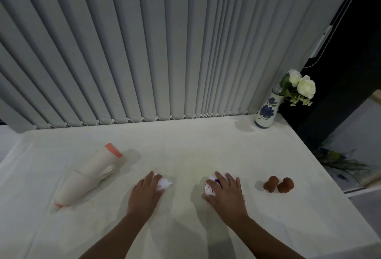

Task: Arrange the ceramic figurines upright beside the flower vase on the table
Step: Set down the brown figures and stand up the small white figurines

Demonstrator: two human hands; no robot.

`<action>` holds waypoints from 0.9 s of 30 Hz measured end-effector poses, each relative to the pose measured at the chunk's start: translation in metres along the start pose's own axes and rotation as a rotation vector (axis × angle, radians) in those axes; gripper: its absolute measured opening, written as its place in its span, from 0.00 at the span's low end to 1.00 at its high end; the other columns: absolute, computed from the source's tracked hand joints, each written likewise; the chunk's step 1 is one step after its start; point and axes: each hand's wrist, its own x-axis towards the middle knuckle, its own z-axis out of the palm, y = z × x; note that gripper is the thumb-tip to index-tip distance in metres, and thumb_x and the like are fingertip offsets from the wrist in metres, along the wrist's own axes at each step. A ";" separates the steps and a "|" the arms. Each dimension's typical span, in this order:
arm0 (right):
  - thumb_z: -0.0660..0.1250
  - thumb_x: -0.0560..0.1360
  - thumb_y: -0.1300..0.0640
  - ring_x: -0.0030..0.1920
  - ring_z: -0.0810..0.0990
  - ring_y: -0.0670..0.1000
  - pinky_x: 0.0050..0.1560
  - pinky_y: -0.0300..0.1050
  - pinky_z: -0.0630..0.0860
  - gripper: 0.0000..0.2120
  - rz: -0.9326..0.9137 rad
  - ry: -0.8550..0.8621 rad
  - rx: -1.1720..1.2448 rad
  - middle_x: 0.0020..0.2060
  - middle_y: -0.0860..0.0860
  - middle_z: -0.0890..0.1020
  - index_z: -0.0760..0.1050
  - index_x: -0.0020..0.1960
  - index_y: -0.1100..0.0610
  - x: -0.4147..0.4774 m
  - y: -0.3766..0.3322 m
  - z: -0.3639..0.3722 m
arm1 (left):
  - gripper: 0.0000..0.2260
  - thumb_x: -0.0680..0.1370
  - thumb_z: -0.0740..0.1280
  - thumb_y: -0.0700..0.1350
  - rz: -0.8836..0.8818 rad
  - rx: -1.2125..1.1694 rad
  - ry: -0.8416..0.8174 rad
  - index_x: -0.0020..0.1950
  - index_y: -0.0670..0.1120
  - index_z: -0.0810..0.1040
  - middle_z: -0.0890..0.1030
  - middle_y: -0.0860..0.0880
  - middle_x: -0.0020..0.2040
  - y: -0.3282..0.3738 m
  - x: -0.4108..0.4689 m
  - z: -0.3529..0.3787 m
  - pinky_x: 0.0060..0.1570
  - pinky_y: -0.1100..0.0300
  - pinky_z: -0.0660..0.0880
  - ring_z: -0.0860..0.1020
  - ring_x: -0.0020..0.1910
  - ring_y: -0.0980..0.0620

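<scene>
A white vase with a blue flower pattern [266, 112] holds white roses at the table's far right corner. My left hand [146, 190] rests on a small white figurine [165, 183] in the middle of the table. My right hand [225, 191] covers a white figurine with red and purple markings [208, 188]. Two small brown figurines [278, 184] lie side by side to the right of my right hand. A tall white figurine with an orange band [88, 176] lies on its side at the left.
A white cloth covers the table [195, 149]. Grey vertical blinds [144, 52] hang along the far edge. The table's right edge drops off to a dark area with a green plant [338, 159] on the floor.
</scene>
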 end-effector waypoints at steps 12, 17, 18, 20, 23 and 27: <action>0.47 0.72 0.39 0.67 0.72 0.57 0.68 0.58 0.66 0.27 -0.219 -0.079 0.136 0.68 0.50 0.74 0.72 0.64 0.48 0.016 0.035 -0.016 | 0.31 0.71 0.48 0.63 -0.135 -0.031 -0.005 0.63 0.49 0.76 0.80 0.47 0.59 0.043 0.001 0.001 0.49 0.52 0.76 0.80 0.50 0.43; 0.59 0.79 0.48 0.62 0.72 0.48 0.58 0.42 0.67 0.15 -0.249 -0.083 0.395 0.62 0.45 0.75 0.70 0.63 0.50 0.028 0.052 -0.040 | 0.31 0.71 0.47 0.64 -0.169 -0.082 -0.029 0.64 0.49 0.74 0.79 0.47 0.61 0.064 0.010 0.009 0.54 0.50 0.75 0.79 0.54 0.43; 0.61 0.78 0.49 0.59 0.74 0.47 0.53 0.41 0.68 0.11 -0.246 -0.078 0.441 0.57 0.44 0.77 0.71 0.59 0.49 0.029 0.056 -0.043 | 0.32 0.71 0.47 0.64 -0.168 -0.091 -0.030 0.64 0.48 0.74 0.79 0.47 0.61 0.068 0.014 0.009 0.55 0.50 0.75 0.78 0.55 0.43; 0.62 0.77 0.48 0.54 0.75 0.44 0.49 0.42 0.70 0.06 -0.212 -0.114 0.504 0.51 0.40 0.78 0.72 0.53 0.46 0.033 0.064 -0.048 | 0.32 0.72 0.48 0.65 -0.147 -0.118 -0.033 0.64 0.48 0.74 0.79 0.47 0.61 0.076 0.023 0.009 0.56 0.51 0.73 0.78 0.56 0.43; 0.62 0.76 0.46 0.50 0.75 0.43 0.50 0.44 0.71 0.05 -0.172 -0.154 0.525 0.47 0.38 0.77 0.70 0.50 0.45 0.038 0.076 -0.055 | 0.32 0.72 0.50 0.66 -0.105 -0.177 -0.077 0.64 0.47 0.75 0.80 0.47 0.61 0.093 0.039 0.008 0.59 0.53 0.71 0.78 0.58 0.45; 0.62 0.76 0.46 0.47 0.76 0.45 0.50 0.47 0.72 0.05 -0.147 -0.218 0.519 0.45 0.41 0.79 0.70 0.46 0.47 0.043 0.091 -0.065 | 0.33 0.69 0.51 0.67 -0.056 -0.205 -0.216 0.66 0.50 0.74 0.79 0.48 0.63 0.117 0.063 0.014 0.61 0.53 0.71 0.76 0.60 0.45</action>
